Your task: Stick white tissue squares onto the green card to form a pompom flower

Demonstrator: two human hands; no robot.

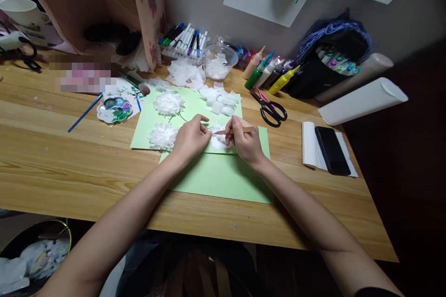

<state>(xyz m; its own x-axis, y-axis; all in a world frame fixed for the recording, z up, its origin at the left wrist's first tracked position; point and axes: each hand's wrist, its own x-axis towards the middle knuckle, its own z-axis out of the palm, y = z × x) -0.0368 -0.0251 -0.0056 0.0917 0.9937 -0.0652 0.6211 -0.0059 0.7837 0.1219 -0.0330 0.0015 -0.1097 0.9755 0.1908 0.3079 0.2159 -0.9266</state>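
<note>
**Over a green sheet (142, 120), a brown tool (248, 129) at a white piece (221, 144)**

From the head view, the right hand (244, 137) pinched the brown tool between thumb and fingers, its tip pointing left. The white piece, round and smooth along its near rim, lay on the green sheet between the two hands, close to the sheet's near edge and partly hidden by the right hand. The left hand (192, 135) had its fingers curled and its fingertips at the piece's left side, beside the tool's tip; whether they pinched anything could not be told.

Two ruffled white flowers lay on the same sheet, the far flower (169, 103) apart from the left hand, the near flower (162, 136) just beside it. Paper squares (220, 101) were heaped beyond the right hand. A second sheet (223, 176) lay partly under the first.

To the right on the table (104, 167) were black-handled scissors (273, 114) and, farther off, a phone (332, 151). Paint bottles (263, 73) stood behind the scissors, near a clear tub (220, 64). A palette (114, 110) lay to the left.
</note>
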